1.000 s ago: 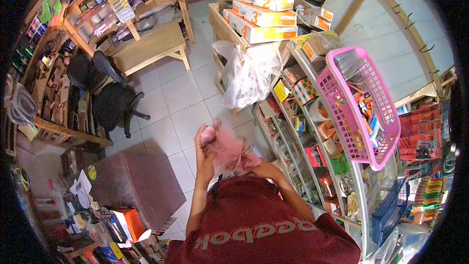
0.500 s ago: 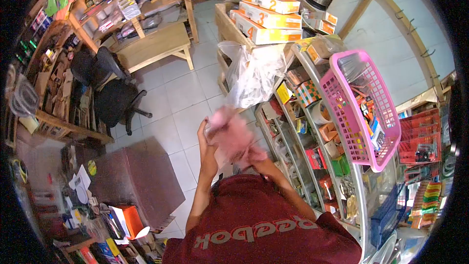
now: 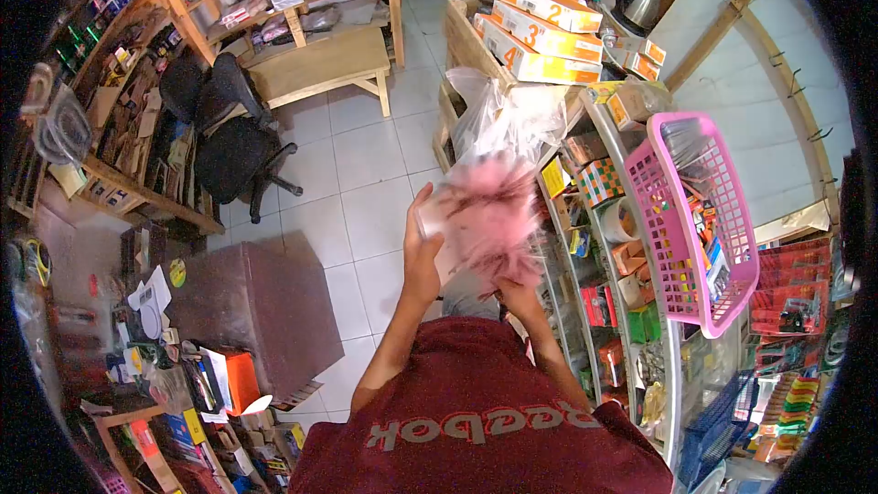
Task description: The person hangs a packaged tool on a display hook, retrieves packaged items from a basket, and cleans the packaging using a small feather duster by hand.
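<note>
A pink cloth (image 3: pixel 512 261), smeared by motion, is bunched and flared out in front of my maroon shirt. My right hand (image 3: pixel 519 299) grips its lower end, with the fingers closed on the fabric. To the left, my left hand (image 3: pixel 422 256) is wrapped round the edge of a pale, flat-sided object (image 3: pixel 437 236). The cloth covers most of that object, so its kind cannot be made out. Just beyond the cloth hangs a clear plastic bag (image 3: pixel 503 119).
Glass shelves (image 3: pixel 599 247) with small goods run along my right, topped by a pink basket (image 3: pixel 657 220). Numbered boxes (image 3: pixel 549 32) are stacked ahead. On the left stand a brown cabinet (image 3: pixel 283 311), a black office chair (image 3: pixel 240 160) and a wooden bench (image 3: pixel 320 69).
The cloth has swung up and spread from a tighter bunch. Both hands have shifted slightly right in view, and more of the pale object shows by the left hand.
</note>
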